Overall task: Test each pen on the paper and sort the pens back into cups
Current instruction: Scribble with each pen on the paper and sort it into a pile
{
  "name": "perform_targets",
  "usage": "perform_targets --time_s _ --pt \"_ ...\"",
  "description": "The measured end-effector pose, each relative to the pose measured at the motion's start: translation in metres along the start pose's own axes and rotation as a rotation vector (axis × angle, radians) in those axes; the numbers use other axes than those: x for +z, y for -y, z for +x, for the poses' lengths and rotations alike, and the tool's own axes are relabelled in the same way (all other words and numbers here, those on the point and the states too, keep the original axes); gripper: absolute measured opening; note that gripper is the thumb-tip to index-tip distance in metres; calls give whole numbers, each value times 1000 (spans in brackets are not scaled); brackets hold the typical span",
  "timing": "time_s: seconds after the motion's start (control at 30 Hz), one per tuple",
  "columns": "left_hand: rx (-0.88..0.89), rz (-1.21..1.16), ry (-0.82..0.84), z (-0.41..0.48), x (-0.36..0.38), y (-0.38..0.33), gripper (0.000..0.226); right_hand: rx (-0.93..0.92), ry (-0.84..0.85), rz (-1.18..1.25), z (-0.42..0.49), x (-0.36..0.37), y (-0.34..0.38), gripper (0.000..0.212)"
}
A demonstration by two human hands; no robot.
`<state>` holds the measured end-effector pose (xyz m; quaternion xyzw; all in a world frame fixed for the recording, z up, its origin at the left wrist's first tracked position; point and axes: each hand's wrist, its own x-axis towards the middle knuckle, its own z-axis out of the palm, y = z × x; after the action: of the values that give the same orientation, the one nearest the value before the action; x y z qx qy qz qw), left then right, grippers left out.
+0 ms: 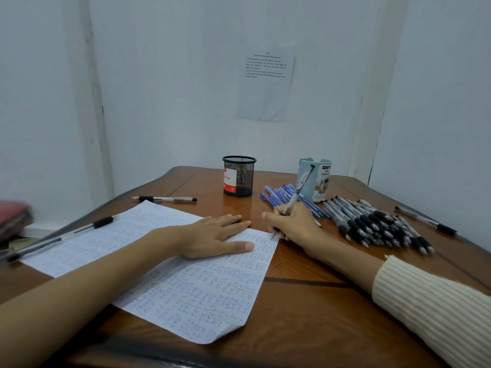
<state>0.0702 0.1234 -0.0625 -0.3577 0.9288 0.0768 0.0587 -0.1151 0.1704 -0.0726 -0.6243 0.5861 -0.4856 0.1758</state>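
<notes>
Glossy reddish-brown wooden worktop [305,314], crossed by a darker brown inlaid stripe. White paper [186,296] covered in rows of blue and darker ink scribbles. A black wire-mesh cup [240,176] wears a red and white label. A pale blue cup [320,181] carries black lettering. A cluster of blue pens [276,195]; a heap of clear pens [372,221] with black grips. The pen [299,189] in the right hand [295,224] has a clear barrel and black clip. The sleeve [430,296] on that arm is cream, with a ribbed pattern. White wall [172,88], bearing a white sheet [265,83] printed in black. A blurred red thing [13,216] at the left edge.
</notes>
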Motion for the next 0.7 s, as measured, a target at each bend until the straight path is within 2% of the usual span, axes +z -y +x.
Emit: perform_targets --time_s 0.13,0.23,0.37,0.7 --pt "2 1 6 -1 0 -1 81 -3 33 -19 -2 0 2 41" --pt "2 -1 0 -1 -1 -1 74 11 27 -34 -1 0 2 40" --pt "3 -7 5 -3 -1 -1 83 -9 0 -72 1 1 1 41" --pt "-3 -5 2 -2 0 -1 84 -74 -1 -87 0 1 0 39"
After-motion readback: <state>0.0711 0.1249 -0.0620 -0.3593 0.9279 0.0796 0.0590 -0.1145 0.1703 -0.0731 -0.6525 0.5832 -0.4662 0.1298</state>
